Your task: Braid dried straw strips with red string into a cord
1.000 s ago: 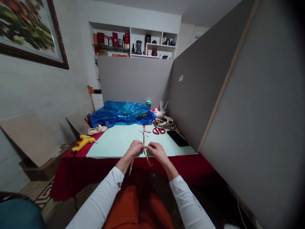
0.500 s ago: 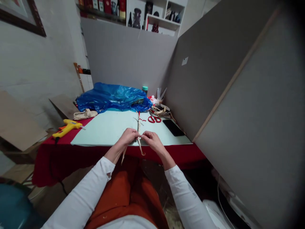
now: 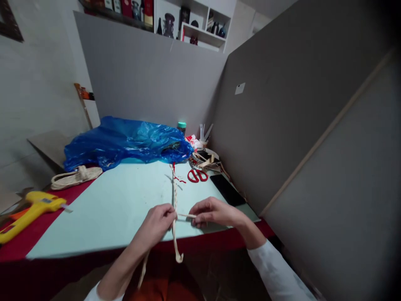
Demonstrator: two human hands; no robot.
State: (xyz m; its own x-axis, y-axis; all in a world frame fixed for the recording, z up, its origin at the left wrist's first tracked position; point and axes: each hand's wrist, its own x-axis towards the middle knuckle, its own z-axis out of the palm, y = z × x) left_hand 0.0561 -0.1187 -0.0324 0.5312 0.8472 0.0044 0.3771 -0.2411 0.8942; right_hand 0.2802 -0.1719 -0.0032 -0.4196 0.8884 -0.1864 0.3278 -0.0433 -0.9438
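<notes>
A pale braided cord [image 3: 175, 194] runs down the light green board [image 3: 125, 200], and its loose strands hang past the front edge. My left hand [image 3: 158, 223] is closed on the lower end of the braid, with one strand hanging below the wrist. To the right of it, my right hand [image 3: 213, 213] pinches a single strand [image 3: 187, 215] stretched sideways from the braid. Red thread [image 3: 179, 179] lies by the braid's top end.
Behind the board lies a blue plastic bag [image 3: 125, 140]. Red scissors [image 3: 197, 176] and a black phone [image 3: 227, 190] lie at the right. A yellow glue gun [image 3: 33, 211] and a woven sandal [image 3: 77, 177] are at the left. A grey partition [image 3: 291, 104] stands at the right.
My right hand has moved right, away from my left hand, drawing a strand out sideways. The view has come closer to the table.
</notes>
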